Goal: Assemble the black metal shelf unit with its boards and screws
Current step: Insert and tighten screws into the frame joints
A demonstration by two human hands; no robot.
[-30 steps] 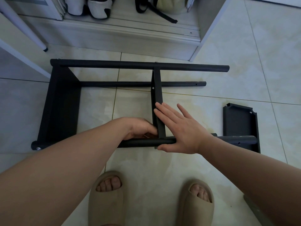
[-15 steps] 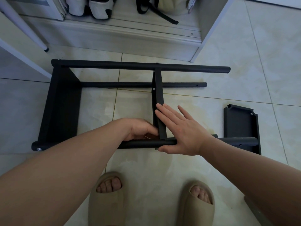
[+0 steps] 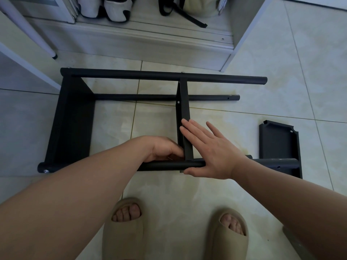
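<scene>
Pressure from flat right hand (image 3: 216, 152) steadies middle board (image 3: 185, 113) on front tube (image 3: 165, 165); left hand (image 3: 163, 149) curls at their joint, contents unclear.

This is a home, seemingly its entry hall. Glossy cream floor tiles (image 3: 281, 72) run under everything. Beyond the fingers (image 3: 189, 128) of the right hand (image 3: 216, 152), a white open-fronted cabinet (image 3: 131, 44) holds white sneakers (image 3: 114, 10) and a cream bag (image 3: 199, 6) with a black strap (image 3: 191, 18) on its low shelf. Nearer than the fingers, bare feet wear beige slide sandals (image 3: 122, 237). Far left of the fingers stands a white furniture leg (image 3: 31, 30) with a black foot.
</scene>
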